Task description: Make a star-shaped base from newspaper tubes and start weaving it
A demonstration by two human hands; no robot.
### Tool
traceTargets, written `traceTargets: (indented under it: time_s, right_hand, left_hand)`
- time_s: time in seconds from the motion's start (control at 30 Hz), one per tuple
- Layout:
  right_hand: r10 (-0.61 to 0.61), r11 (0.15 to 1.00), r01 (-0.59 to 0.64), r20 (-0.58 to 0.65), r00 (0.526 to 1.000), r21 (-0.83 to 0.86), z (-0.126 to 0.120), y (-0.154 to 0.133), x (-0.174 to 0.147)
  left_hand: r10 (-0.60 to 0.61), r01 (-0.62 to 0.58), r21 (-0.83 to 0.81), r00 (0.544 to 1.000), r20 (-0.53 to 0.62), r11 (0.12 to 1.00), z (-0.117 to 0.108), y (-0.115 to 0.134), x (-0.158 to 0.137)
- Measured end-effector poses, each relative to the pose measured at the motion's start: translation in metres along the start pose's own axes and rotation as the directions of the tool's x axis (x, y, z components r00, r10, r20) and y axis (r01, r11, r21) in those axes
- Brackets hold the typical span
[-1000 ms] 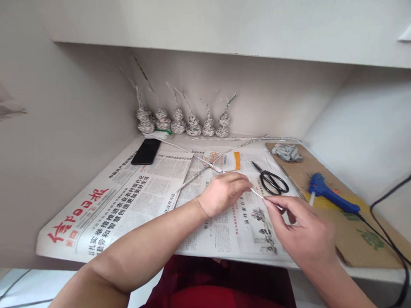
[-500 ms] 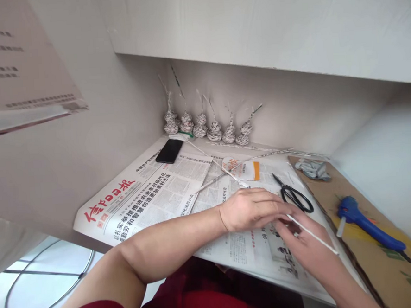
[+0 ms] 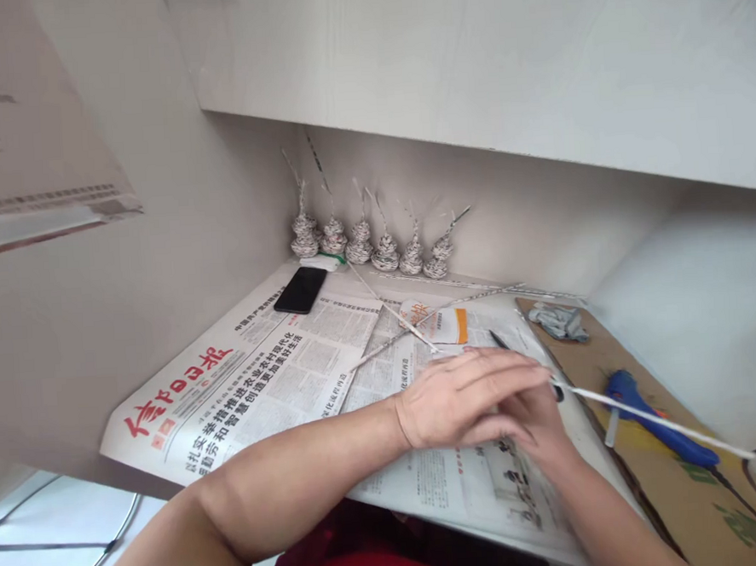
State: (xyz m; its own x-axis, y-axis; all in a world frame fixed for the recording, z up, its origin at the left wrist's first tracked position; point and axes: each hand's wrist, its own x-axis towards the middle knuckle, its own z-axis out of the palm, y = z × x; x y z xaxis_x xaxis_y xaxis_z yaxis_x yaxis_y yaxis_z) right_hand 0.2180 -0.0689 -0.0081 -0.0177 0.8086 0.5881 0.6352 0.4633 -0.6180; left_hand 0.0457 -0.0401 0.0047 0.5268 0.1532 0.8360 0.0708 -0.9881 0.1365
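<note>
My left hand [image 3: 465, 397] reaches across and lies over my right hand [image 3: 544, 431], its fingers pressed together. A thin white rolled paper strip [image 3: 655, 413] comes out from between the two hands and points right, its free end in the air. What else lies between the palms is hidden. Beneath the hands is spread newspaper [image 3: 269, 384]. Just behind them are black scissors [image 3: 497, 339], mostly covered by the hands. Two patterned paper rods [image 3: 394, 333] cross on the newspaper beyond my left hand.
Several small woven gourds [image 3: 359, 246] stand along the back wall. A black phone [image 3: 300, 289] lies before them. To the right, a blue glue gun [image 3: 665, 428] and a crumpled grey cloth [image 3: 558, 321] rest on cardboard [image 3: 620, 371]. A white panel [image 3: 467, 64] overhangs the back.
The paper strip has swung up and out to the right, with more of its length showing. My right hand has turned upward under my left, and the view has shifted slightly.
</note>
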Motion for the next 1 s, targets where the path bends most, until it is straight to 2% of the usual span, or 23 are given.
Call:
traceTargets:
  time_s: [0.07,0.13,0.2,0.27,0.3,0.37,0.47,0.57,0.63,0.77,1.0]
  right_hand:
    - [0.204,0.96,-0.188,-0.061,0.977,0.208,-0.012,0.004,0.007]
    - [0.451,0.797,-0.357,-0.088,0.888,0.487,-0.023,0.008,0.013]
    - [0.621,0.593,-0.44,-0.035,0.783,0.675,-0.028,0.011,0.015]
    - [0.718,0.424,-0.528,0.083,0.692,0.736,-0.025,0.013,0.015]
    - [0.741,0.372,-0.57,0.135,0.657,0.733,-0.022,0.014,0.015]
    - [0.762,0.32,-0.63,0.203,0.615,0.708,-0.015,0.017,0.019]
    - [0.772,0.329,-0.65,0.202,0.602,0.685,-0.015,0.029,0.04]
    - [0.8,0.357,-0.639,0.131,0.586,0.682,-0.034,0.049,0.078]
    - [0.808,0.385,-0.621,0.076,0.584,0.683,-0.051,0.064,0.105]
    - [0.8,0.423,-0.625,0.054,0.597,0.656,-0.066,0.089,0.141]
    - [0.745,0.508,-0.635,0.073,0.663,0.582,-0.037,0.118,0.155]
  left_hand:
    - [-0.041,0.045,0.049,0.996,-0.083,0.998,-0.004,-0.004,0.002]
    - [-0.116,0.124,0.106,0.99,-0.079,0.987,-0.005,-0.01,0.002]
    - [-0.222,0.219,0.176,0.975,-0.004,0.96,-0.004,-0.016,0.0]
    - [-0.331,0.295,0.256,0.937,0.11,0.921,-0.001,-0.022,-0.002]
    - [-0.379,0.32,0.296,0.91,0.17,0.9,0.001,-0.024,-0.003]
    - [-0.459,0.357,0.352,0.846,0.271,0.865,0.003,-0.027,-0.004]
    - [-0.556,0.412,0.404,0.75,0.359,0.817,0.004,-0.032,-0.005]
    - [-0.637,0.456,0.463,0.667,0.388,0.76,0.003,-0.038,-0.006]
    - [-0.659,0.466,0.482,0.638,0.398,0.742,0.003,-0.042,-0.007]
    - [-0.651,0.465,0.467,0.633,0.418,0.752,0.005,-0.048,-0.01]
    - [-0.654,0.469,0.472,0.648,0.39,0.747,0.011,-0.054,-0.016]
